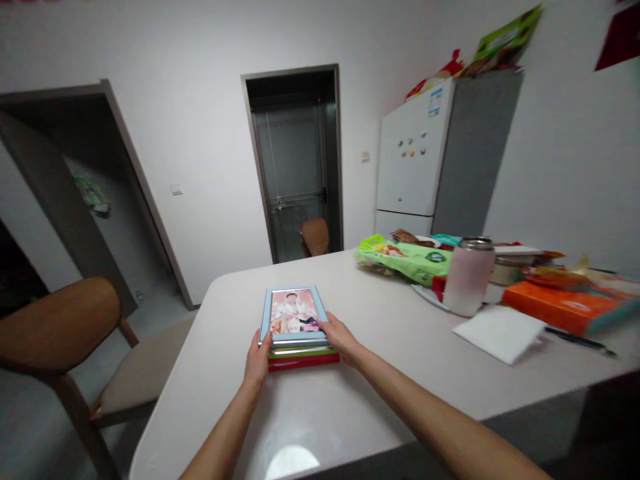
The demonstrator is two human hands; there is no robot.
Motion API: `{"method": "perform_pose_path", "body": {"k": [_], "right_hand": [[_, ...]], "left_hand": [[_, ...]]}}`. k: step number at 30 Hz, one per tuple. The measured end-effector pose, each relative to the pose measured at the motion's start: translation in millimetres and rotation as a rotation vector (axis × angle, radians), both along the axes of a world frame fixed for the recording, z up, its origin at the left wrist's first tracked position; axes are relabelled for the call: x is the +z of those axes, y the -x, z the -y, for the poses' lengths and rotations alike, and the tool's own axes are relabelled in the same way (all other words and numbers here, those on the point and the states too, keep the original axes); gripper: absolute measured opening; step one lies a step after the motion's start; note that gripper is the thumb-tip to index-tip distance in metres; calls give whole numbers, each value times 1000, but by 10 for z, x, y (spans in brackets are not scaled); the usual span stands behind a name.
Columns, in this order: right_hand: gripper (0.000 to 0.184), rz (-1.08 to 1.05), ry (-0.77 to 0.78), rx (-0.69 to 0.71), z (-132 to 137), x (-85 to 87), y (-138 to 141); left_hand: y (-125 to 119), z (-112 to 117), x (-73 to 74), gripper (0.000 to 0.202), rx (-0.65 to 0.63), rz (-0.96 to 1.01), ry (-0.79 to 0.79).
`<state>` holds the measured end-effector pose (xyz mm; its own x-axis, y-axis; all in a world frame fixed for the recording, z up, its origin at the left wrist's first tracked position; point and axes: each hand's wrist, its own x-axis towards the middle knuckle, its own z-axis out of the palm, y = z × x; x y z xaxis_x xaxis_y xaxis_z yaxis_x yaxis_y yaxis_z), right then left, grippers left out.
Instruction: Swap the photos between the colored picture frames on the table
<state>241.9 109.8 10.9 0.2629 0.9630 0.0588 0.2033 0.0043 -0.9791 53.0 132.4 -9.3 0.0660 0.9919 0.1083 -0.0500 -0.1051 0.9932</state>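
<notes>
A light-blue picture frame (294,339) with a photo of a person lies flat on top of a small stack near the table's left half. Beneath it show a green layer (300,351) and a red layer (305,362), whose kind I cannot make out. My left hand (257,357) grips the frame at its near left corner, thumb on the upper face. On the opposite side, my right hand (341,339) holds the right edge, its thumb over the border. The fingers under and behind the edges are hidden, so I cannot tell whether they also clasp the lower layers.
The white table (390,373) carries a pink tumbler (467,280), a green food bag (405,259), white paper (503,332), a black pen (580,340) and an orange package (555,305) on the right. A wooden chair (60,327) stands left; a fridge (413,147) stands behind.
</notes>
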Motion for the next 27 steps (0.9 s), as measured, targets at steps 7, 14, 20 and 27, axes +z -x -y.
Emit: {"method": "perform_pose_path", "body": {"k": [7,14,20,27], "right_hand": [[44,115,-6,-9,-325,93,393],[67,198,-104,-128,-174,339,483],[74,-321,-573,272,420,1022,956],[72,-508,-525,359,642,1003,954]], "left_hand": [[395,-62,61,36,188,27,-24],[506,204,478,43,333,105,-118],[101,631,1311,66,14,213,-261],[-53,865,1337,80,-362,472,-275]]}}
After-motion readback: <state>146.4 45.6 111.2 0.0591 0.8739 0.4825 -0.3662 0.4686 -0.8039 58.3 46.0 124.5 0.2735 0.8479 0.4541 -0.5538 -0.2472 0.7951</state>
